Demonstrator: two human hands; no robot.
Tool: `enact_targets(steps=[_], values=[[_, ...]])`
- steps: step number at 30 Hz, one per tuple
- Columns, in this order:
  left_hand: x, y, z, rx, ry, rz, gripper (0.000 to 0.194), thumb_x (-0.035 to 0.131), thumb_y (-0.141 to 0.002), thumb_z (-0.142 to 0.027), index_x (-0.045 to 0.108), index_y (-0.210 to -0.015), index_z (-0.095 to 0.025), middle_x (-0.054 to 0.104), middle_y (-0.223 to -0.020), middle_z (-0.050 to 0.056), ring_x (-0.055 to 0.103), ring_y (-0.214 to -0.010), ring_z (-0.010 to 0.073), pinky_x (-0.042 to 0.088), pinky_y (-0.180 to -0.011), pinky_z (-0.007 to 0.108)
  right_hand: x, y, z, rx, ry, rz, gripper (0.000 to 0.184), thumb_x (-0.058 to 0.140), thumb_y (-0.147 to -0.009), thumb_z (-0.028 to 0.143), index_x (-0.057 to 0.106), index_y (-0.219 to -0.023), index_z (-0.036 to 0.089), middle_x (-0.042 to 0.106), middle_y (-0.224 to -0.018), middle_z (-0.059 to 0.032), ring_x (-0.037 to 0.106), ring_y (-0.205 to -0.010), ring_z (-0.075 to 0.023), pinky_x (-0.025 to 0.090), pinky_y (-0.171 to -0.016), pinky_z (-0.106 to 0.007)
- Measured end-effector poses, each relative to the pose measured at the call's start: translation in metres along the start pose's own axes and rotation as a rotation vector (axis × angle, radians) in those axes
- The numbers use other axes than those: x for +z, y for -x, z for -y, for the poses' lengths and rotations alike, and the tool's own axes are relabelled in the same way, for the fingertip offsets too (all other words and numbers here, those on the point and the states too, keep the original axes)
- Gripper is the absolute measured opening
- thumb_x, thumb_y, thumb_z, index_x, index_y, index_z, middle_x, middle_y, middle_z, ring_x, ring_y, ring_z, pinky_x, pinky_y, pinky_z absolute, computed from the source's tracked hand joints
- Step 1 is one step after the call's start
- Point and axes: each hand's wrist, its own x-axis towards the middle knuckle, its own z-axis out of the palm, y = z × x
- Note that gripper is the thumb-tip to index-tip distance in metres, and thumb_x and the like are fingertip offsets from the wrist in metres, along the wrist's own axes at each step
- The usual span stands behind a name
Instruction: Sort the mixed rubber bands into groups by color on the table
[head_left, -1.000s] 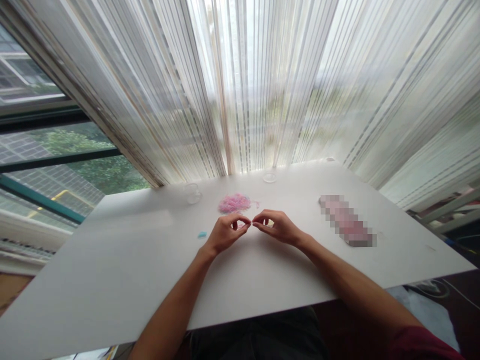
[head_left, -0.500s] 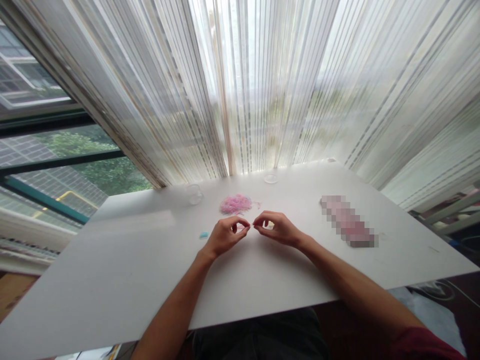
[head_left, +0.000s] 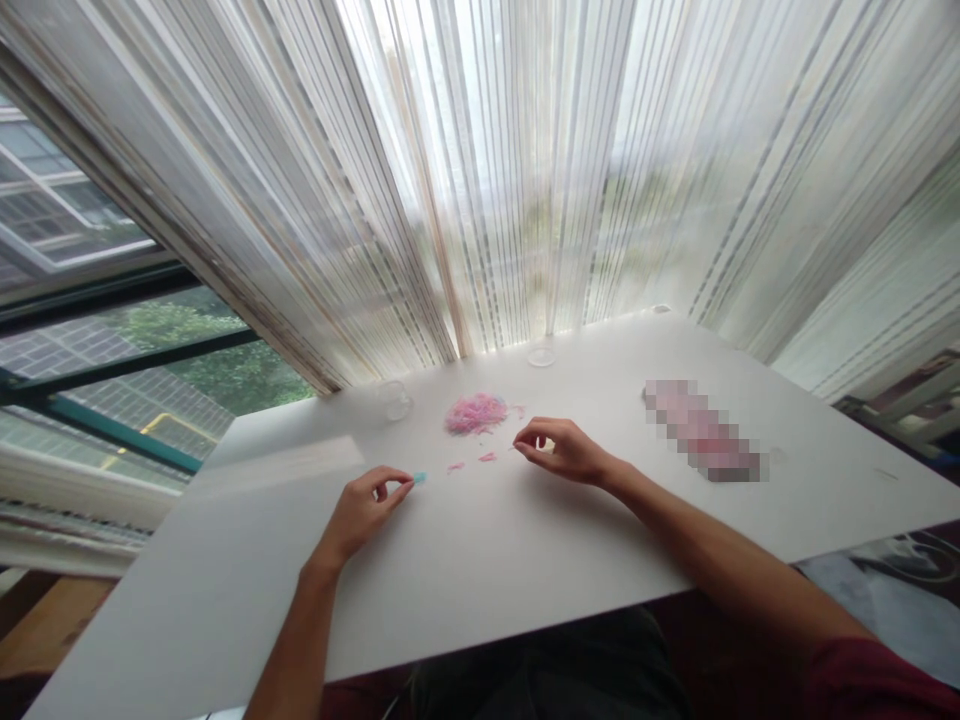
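My left hand [head_left: 367, 505] is low over the table, left of centre. Its thumb and forefinger are pinched at a small light-blue piece [head_left: 420, 478], which looks gripped between the tips. My right hand [head_left: 562, 450] hovers to the right with thumb and fingers pressed together; whatever is in the pinch is too small to make out. Beyond the hands lies a loose pile of thin pink bands [head_left: 475, 413], like small rubber bands, with some paler ones mixed in. Between the hands are two small pink clumps [head_left: 487, 457]. Something pale yellow [head_left: 549, 446] shows partly behind the right fingers.
A clear round cup [head_left: 395, 400] and a clear round lid [head_left: 541, 357] stand near the back edge of the white table [head_left: 255, 560]. A blurred-out pinkish oblong thing [head_left: 701, 430] lies at the right. Striped sheer curtains [head_left: 525, 180] hang behind the table.
My hands were fingertip to fingertip at the middle. The left has moved left and down to the light-blue piece; the right has stayed about where it was. The view has shifted slightly.
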Motion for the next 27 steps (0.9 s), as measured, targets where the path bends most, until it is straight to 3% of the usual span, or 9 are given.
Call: enact_targets(steps=[4, 11, 27], values=[[0.005, 0.012, 0.011, -0.04, 0.023, -0.018, 0.027, 0.062, -0.085, -0.045, 0.074, -0.086, -0.022, 0.071, -0.087, 0.003, 0.05, -0.057, 0.0117, 0.048, -0.059, 0.024, 0.001, 0.0, -0.003, 0.008, 0.013, 0.014, 0.013, 0.059, -0.088, 0.022, 0.071, -0.084, 0.017, 0.068, -0.077, -0.0038, 0.059, -0.065, -0.0125, 0.05, -0.058, -0.023], [0.014, 0.01, 0.01, -0.05, 0.024, -0.013, 0.026, 0.061, -0.086, -0.044, 0.074, -0.087, -0.022, 0.068, -0.089, 0.003, 0.05, -0.059, 0.012, 0.047, -0.061, 0.024, -0.001, 0.0, -0.004, 0.005, 0.018, 0.007, 0.015, 0.059, -0.09, 0.024, 0.07, -0.084, 0.018, 0.069, -0.077, -0.0047, 0.06, -0.066, -0.0135, 0.052, -0.062, -0.025], [0.01, 0.006, 0.009, -0.016, 0.004, -0.064, 0.027, 0.062, -0.086, -0.045, 0.074, -0.089, -0.021, 0.07, -0.084, 0.003, 0.049, -0.057, 0.0118, 0.047, -0.058, 0.024, -0.003, 0.0, -0.01, 0.001, 0.029, -0.022, 0.014, 0.059, -0.09, 0.025, 0.071, -0.085, 0.018, 0.067, -0.077, -0.0039, 0.059, -0.066, -0.0132, 0.051, -0.061, -0.025]])
